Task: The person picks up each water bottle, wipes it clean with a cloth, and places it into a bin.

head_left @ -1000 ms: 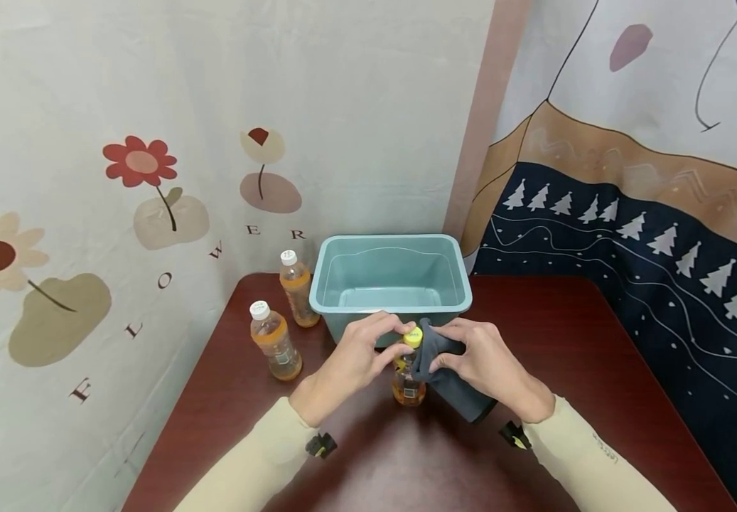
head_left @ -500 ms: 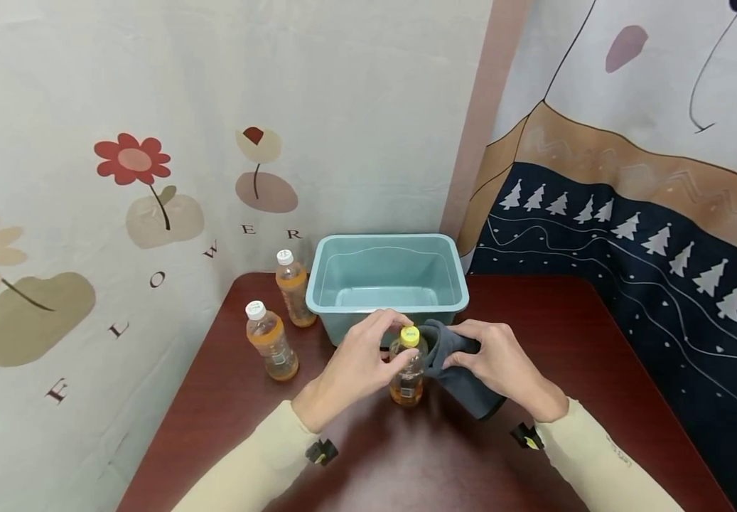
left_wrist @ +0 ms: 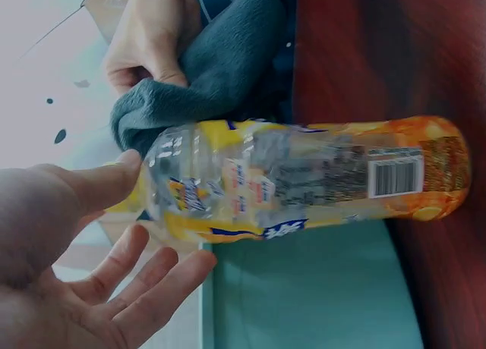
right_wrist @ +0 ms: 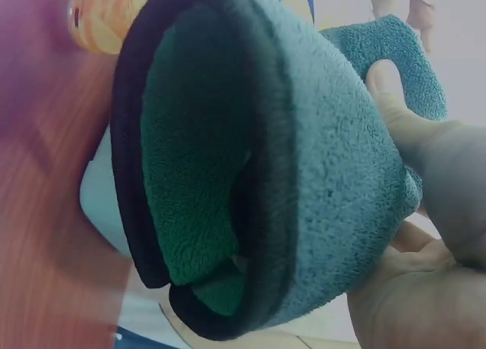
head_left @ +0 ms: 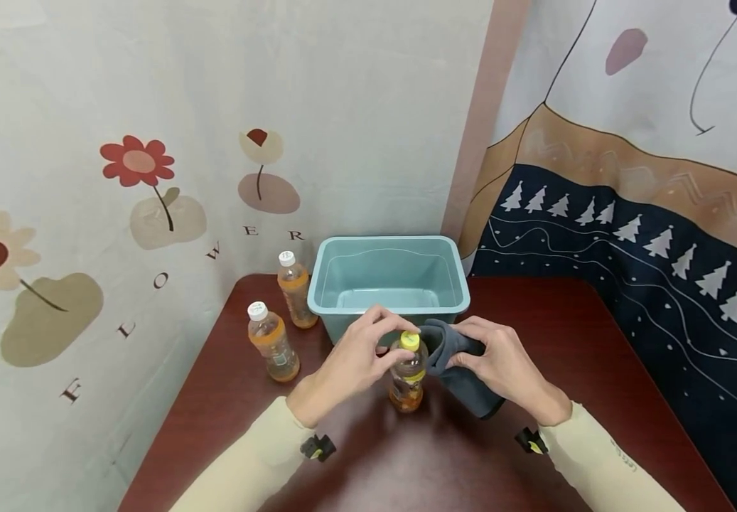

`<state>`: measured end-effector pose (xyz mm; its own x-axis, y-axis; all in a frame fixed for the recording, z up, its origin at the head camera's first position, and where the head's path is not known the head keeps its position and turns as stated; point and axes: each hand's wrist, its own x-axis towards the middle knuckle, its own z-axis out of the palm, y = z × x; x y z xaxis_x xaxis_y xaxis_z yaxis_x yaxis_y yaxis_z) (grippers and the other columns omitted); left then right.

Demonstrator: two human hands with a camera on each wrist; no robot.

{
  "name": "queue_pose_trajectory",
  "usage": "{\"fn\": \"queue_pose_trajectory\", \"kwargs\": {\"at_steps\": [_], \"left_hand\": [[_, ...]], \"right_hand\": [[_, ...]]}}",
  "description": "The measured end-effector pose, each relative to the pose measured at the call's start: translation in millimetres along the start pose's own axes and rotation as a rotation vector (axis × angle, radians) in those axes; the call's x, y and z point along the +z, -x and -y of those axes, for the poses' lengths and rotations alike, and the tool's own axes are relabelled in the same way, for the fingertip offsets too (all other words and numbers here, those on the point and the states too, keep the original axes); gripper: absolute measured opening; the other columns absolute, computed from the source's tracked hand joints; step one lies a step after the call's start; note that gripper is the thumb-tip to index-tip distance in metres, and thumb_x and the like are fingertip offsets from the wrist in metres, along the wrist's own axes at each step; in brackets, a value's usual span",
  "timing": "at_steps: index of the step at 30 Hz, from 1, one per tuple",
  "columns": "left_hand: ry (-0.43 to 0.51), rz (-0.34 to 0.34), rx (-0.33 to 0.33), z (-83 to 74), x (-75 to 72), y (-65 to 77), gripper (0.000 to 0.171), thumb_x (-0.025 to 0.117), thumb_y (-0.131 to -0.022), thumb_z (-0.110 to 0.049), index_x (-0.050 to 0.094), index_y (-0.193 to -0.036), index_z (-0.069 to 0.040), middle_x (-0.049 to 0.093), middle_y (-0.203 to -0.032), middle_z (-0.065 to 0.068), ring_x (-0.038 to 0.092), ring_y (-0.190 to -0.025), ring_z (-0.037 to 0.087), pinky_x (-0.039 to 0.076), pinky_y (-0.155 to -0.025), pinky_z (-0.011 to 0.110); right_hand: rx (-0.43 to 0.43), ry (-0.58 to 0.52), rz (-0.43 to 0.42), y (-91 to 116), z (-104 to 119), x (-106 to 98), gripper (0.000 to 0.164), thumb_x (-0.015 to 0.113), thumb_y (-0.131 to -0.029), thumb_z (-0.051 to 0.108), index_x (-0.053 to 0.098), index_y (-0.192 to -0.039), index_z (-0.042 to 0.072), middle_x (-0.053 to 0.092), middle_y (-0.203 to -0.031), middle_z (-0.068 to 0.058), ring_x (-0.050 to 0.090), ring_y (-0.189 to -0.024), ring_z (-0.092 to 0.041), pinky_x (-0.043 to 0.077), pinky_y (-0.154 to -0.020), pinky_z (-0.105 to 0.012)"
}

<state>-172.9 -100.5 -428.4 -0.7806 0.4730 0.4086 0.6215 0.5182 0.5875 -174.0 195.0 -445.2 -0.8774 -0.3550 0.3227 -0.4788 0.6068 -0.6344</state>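
My left hand (head_left: 363, 350) pinches a clear plastic drink bottle (left_wrist: 296, 174) near its yellow cap (head_left: 409, 340), between thumb and index finger. Its other fingers spread loosely in the left wrist view. The bottle stands upright on the table, with a yellow-and-blue label and a barcode. Just to its right, my right hand (head_left: 502, 363) grips a folded dark grey cloth (head_left: 470, 384) between thumb and fingers. One fold of the cloth lies right at the bottle's shoulder. In the right wrist view the cloth (right_wrist: 334, 174) hangs in a loop with a dark edging.
A light teal plastic bin (head_left: 390, 311) stands behind the hands at the table's back edge. Two white-capped bottles with orange bands, one nearer (head_left: 273, 343) and one farther (head_left: 296, 290), stand left of it. Printed fabric (head_left: 368, 128) hangs behind the reddish-brown table (head_left: 553, 320).
The bottle has turned, its yellow label now facing forward. My left fingers loosened from the cap, then came back to it. My right hand drew the cloth slightly to the right.
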Motion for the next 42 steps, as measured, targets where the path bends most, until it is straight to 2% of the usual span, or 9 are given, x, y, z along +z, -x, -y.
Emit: {"fn": "queue_pose_trajectory", "kwargs": {"at_steps": [3, 7, 11, 14, 18, 23, 29, 37, 42], "left_hand": [[-0.004, 0.011, 0.019, 2.4, -4.5, 0.3, 0.035, 0.091, -0.103, -0.018, 0.085, -0.137, -0.023, 0.07, -0.116, 0.01, 0.065, -0.086, 0.023, 0.055, -0.074, 0.026], [0.0, -0.002, 0.034, 4.3, -6.3, -0.5, 0.038, 0.09, -0.103, -0.016, 0.084, -0.14, -0.021, 0.075, -0.119, 0.005, 0.069, -0.096, 0.02, 0.06, -0.08, 0.03], [0.0, -0.028, 0.024, 5.3, -6.0, -1.0, 0.034, 0.09, -0.103, -0.014, 0.081, -0.136, -0.017, 0.08, -0.127, 0.002, 0.078, -0.115, 0.02, 0.066, -0.091, 0.034], [0.012, -0.04, 0.019, 6.1, -6.2, -0.6, 0.029, 0.09, -0.102, -0.012, 0.081, -0.13, -0.014, 0.082, -0.128, 0.003, 0.081, -0.121, 0.023, 0.069, -0.096, 0.039], [0.026, -0.043, 0.055, 7.4, -7.4, -0.2, 0.027, 0.092, -0.1, -0.009, 0.081, -0.125, -0.012, 0.082, -0.126, 0.006, 0.081, -0.121, 0.026, 0.071, -0.101, 0.045], [0.038, -0.023, 0.076, 8.8, -10.2, -0.3, 0.026, 0.094, -0.099, -0.009, 0.08, -0.122, -0.011, 0.081, -0.125, 0.007, 0.083, -0.119, 0.025, 0.071, -0.103, 0.046], [0.057, -0.015, 0.079, 9.4, -10.5, -1.9, 0.028, 0.097, -0.096, -0.012, 0.08, -0.118, -0.01, 0.082, -0.122, 0.008, 0.084, -0.112, 0.024, 0.072, -0.099, 0.045], [0.035, -0.005, 0.071, 10.7, -8.8, -1.9, 0.026, 0.097, -0.096, -0.014, 0.076, -0.112, -0.011, 0.082, -0.123, 0.007, 0.084, -0.115, 0.025, 0.071, -0.101, 0.041], [0.033, -0.001, 0.072, 10.5, -9.6, -1.6, 0.025, 0.096, -0.097, -0.012, 0.075, -0.111, -0.011, 0.082, -0.125, 0.007, 0.084, -0.117, 0.026, 0.071, -0.102, 0.042]], "right_hand": [[-0.016, 0.005, -0.014, -3, 1, 3, 0.063, 0.103, -0.088, 0.013, 0.081, -0.147, 0.016, 0.085, -0.13, -0.004, 0.081, -0.107, -0.019, 0.073, -0.095, -0.04], [-0.049, -0.01, -0.038, -7, 4, 8, 0.071, 0.101, -0.09, 0.01, 0.073, -0.154, 0.016, 0.085, -0.138, -0.008, 0.083, -0.113, -0.023, 0.073, -0.1, -0.05], [-0.084, -0.041, -0.04, -11, 9, 15, 0.065, 0.1, -0.091, 0.009, 0.075, -0.15, 0.015, 0.085, -0.137, -0.007, 0.083, -0.112, -0.022, 0.073, -0.1, -0.047], [-0.11, -0.043, -0.025, -12, 13, 20, 0.062, 0.1, -0.091, 0.012, 0.077, -0.148, 0.014, 0.084, -0.138, -0.005, 0.082, -0.114, -0.02, 0.073, -0.101, -0.043], [-0.138, -0.025, -0.007, -11, 16, 27, 0.063, 0.103, -0.089, 0.017, 0.079, -0.147, 0.014, 0.082, -0.137, -0.004, 0.08, -0.115, -0.018, 0.073, -0.1, -0.041], [-0.178, -0.017, 0.015, -11, 14, 35, 0.068, 0.104, -0.086, 0.02, 0.079, -0.149, 0.011, 0.081, -0.139, -0.006, 0.08, -0.116, -0.021, 0.073, -0.101, -0.041], [-0.184, -0.008, 0.018, -10, 7, 38, 0.069, 0.103, -0.086, 0.011, 0.079, -0.15, 0.008, 0.084, -0.136, -0.006, 0.083, -0.115, -0.022, 0.073, -0.1, -0.043], [-0.157, 0.037, 0.075, -7, -7, 47, 0.048, 0.102, -0.088, 0.004, 0.087, -0.134, 0.011, 0.088, -0.122, -0.002, 0.084, -0.11, -0.017, 0.074, -0.096, -0.04], [-0.141, 0.079, 0.142, -6, -20, 61, 0.042, 0.099, -0.092, 0.003, 0.088, -0.131, 0.012, 0.088, -0.119, 0.0, 0.085, -0.111, -0.016, 0.073, -0.096, -0.037]]}}
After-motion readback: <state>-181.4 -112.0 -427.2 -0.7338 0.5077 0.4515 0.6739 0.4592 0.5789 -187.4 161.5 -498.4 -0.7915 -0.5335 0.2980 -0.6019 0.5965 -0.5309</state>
